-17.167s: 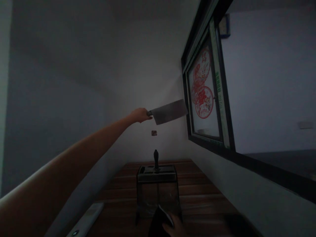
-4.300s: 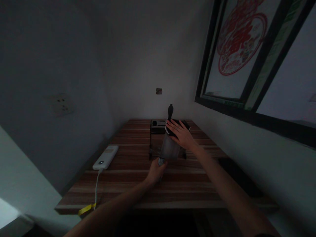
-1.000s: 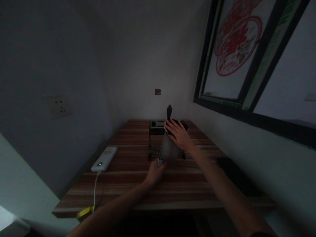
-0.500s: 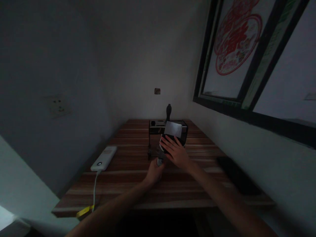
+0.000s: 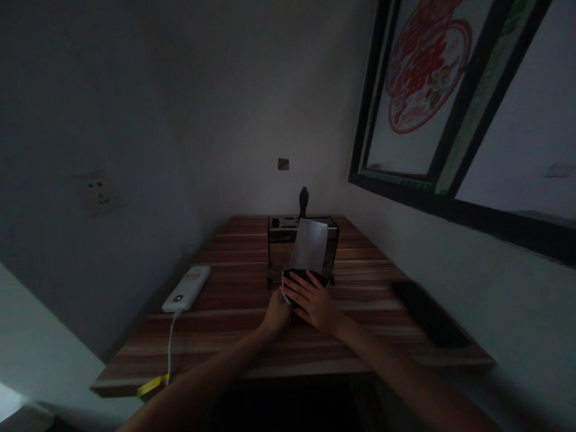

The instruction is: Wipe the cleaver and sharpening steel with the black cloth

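Observation:
A wide, pale metal cleaver blade (image 5: 309,246) points away from me in front of a rack. My left hand (image 5: 278,313) is closed around the cleaver's handle, mostly hidden behind the other hand. My right hand (image 5: 312,303) lies over a black cloth (image 5: 320,278) with a whitish edge, its fingers pressing it onto the lower blade. Behind the blade stands a knife rack (image 5: 281,231) with slots in its top. One black-handled tool (image 5: 303,203) sticks up out of it; its lower part is hidden.
A white power bank (image 5: 188,289) with a white cable (image 5: 170,348) lies on the left of the striped wooden table (image 5: 216,330). Near the cable is a yellow item (image 5: 153,385) at the front edge. A black phone-like slab (image 5: 429,313) lies on the right. Walls close in on both sides.
My right hand and the black cloth have slid down the blade toward the handle, baring more metal. The cleaver's handle is now covered. The view has shifted slightly.

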Demonstrator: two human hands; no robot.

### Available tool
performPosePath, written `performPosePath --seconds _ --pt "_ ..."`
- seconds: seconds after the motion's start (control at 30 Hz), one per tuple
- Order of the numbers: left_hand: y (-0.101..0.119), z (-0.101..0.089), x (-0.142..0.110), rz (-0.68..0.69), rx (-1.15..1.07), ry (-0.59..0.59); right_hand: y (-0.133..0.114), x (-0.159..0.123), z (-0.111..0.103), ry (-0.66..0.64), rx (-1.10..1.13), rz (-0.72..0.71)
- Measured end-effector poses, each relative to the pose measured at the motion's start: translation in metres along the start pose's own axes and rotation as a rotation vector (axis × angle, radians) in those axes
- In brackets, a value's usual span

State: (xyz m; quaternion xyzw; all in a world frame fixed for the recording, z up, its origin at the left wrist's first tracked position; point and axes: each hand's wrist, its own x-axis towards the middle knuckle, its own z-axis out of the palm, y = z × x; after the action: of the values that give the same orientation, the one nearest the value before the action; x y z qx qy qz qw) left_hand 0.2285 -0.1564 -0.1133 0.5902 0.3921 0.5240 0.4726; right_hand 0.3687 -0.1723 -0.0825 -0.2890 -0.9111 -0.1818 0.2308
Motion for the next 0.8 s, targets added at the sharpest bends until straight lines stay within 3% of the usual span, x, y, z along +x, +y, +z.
performPosePath --seconds 0.33,0.47,0.8 --pt "0.002 0.003 0.000 0.007 -0.030 0.038 0.003 -0.001 -0.001 -0.005 -0.014 -0.016" --pt "-0.004 0.004 0.001 -0.081 -0.061 0.036 0.008 0.002 -0.004 -0.002 -0.028 -0.038" --pt "-0.002 0.004 0.001 -0.105 0.029 0.036 0.031 0.021 -0.020 0.040 -0.080 0.046"
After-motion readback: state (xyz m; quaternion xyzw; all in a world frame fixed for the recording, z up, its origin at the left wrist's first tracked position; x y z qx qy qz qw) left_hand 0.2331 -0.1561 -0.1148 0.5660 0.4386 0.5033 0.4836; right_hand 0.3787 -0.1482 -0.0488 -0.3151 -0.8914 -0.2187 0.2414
